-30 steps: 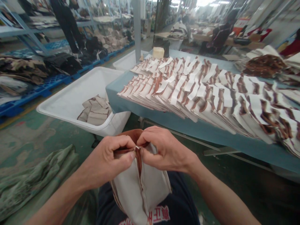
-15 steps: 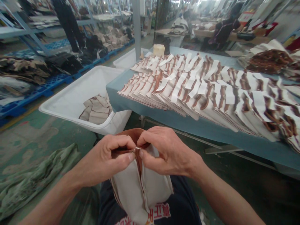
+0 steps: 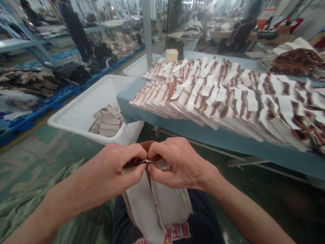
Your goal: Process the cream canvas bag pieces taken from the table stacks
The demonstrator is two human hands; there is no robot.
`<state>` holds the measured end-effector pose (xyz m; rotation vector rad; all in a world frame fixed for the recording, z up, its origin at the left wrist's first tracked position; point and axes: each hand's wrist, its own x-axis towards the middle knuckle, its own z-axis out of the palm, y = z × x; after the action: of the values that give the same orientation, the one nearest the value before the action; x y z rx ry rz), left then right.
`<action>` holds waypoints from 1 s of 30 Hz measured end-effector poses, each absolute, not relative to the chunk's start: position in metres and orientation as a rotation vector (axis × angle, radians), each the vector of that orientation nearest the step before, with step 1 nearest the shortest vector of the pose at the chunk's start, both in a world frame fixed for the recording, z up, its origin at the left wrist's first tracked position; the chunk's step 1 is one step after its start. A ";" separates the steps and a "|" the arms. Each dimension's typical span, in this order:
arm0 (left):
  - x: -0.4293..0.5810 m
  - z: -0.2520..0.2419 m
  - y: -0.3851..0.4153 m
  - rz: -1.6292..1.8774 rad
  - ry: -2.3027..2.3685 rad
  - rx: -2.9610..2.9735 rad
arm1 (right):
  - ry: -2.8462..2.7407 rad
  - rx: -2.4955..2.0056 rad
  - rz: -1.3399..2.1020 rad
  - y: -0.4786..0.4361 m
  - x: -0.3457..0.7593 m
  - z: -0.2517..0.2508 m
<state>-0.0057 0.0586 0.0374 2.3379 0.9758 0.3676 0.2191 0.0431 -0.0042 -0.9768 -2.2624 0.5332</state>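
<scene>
Green workshop floor (image 3: 38, 159), metal shelving (image 3: 17, 44) at 10 o'clock. Pale pouch (image 3: 170, 203), brown inside, at centre: top edge pinched by left hand (image 3: 116, 167) and right hand (image 3: 177, 164), fingertips nearly meeting; body drops toward 6 o'clock over dark garment (image 3: 204, 217). Upside-down red characters (image 3: 181, 232) there, 真正 legible, rest partly covered. Blue-covered table (image 3: 124, 101) at 2 o'clock, bearing rows of similar pieces (image 3: 152, 98), white strips (image 3: 195, 93) on many. White bin (image 3: 76, 115) at 11 o'clock, pale pieces (image 3: 109, 123) inside. Green cloth (image 3: 86, 217) at 8 o'clock.
</scene>
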 end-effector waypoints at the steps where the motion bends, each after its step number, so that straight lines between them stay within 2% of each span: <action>1: -0.005 0.038 0.060 0.362 0.978 2.368 | -2.273 -0.994 0.537 0.044 0.219 -0.004; 8: -0.005 0.042 0.064 0.292 0.884 2.620 | -2.275 -1.076 0.726 0.046 0.215 -0.001; 11: -0.005 0.043 0.063 0.337 0.801 2.800 | -2.292 -1.114 0.805 0.047 0.212 0.005; 16: -0.012 0.031 0.062 0.497 0.765 2.948 | -2.394 -1.126 0.750 0.054 0.210 0.013; 23: -0.031 0.025 0.054 0.664 0.779 2.972 | -1.967 -0.925 0.969 0.053 0.206 0.009; 30: -0.031 0.022 0.055 0.560 0.766 2.893 | -1.669 -0.922 1.410 0.041 0.205 0.015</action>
<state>-0.0306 0.0549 0.0218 2.8930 0.7662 0.5605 0.2054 0.0408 0.0152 -0.9223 -1.6688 1.4103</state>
